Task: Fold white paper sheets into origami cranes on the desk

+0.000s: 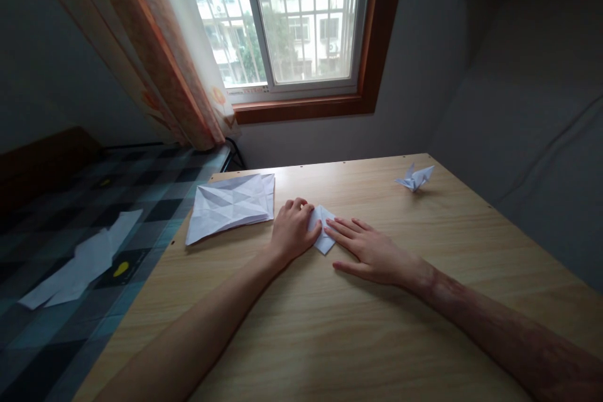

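A small folded piece of white paper (323, 230) lies on the wooden table (358, 320), between my two hands. My left hand (293, 230) rests on the paper's left side with its fingers curled down onto it. My right hand (370, 250) lies flat, fingers stretched out, their tips pressing the paper's right edge. Part of the paper is hidden under my left fingers.
A larger creased white sheet (232, 204) lies at the table's left rear corner. A finished white paper crane (414, 178) stands at the far right. Left of the table, a checkered bed cover (85, 213) holds torn white paper scraps (80, 260). A window (292, 19) and curtain (160, 44) are behind.
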`<state>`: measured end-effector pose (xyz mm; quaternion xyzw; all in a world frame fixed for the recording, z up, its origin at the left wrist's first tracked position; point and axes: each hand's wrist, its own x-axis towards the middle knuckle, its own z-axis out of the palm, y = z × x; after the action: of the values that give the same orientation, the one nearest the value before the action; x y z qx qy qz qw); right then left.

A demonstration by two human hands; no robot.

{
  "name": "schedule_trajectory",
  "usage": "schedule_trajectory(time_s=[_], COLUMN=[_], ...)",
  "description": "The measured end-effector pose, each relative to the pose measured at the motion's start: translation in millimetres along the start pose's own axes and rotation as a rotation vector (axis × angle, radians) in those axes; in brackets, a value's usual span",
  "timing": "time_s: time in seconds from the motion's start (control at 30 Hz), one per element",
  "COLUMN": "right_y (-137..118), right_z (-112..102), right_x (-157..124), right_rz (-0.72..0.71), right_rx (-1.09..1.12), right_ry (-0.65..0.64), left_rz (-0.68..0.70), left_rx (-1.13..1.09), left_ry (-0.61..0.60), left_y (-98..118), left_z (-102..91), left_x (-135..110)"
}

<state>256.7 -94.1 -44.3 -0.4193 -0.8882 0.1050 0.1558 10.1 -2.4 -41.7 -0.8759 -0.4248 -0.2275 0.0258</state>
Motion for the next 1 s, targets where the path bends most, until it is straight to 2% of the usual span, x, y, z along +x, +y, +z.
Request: schedule_trajectory(time_s=[0.23,0.43,0.6,0.77,1.0], right_y=[-1.4,-0.7,3.6,4.6,-0.1], right_z=[0.7,2.2,3.3,2.2,-1.3], right_x=[0.3,0.4,1.3,2.0,1.0], right_rz=[0.029,0.05,0.083,0.08,-0.004], right_rx=[0.003,0.008,0.011,0.021,-0.002], right_ry=[0.053,0.12,0.175,0.19,0.135], left_rz=[-0.015,0.192,0.189,0.209,0.247], left_rx=[-0.114,-0.298,-0.446,-0.369,-0.232], left_ry=[0.048,-0.087,-0.096,-0.113,-0.258], left_y=[0.9,4.7,-0.7,-6.8,-9.9], left_z=[-2.4,-7.5,-1.9,6.7,8.0], left_x=[0.1,-0.3,3.2,4.1,1.9])
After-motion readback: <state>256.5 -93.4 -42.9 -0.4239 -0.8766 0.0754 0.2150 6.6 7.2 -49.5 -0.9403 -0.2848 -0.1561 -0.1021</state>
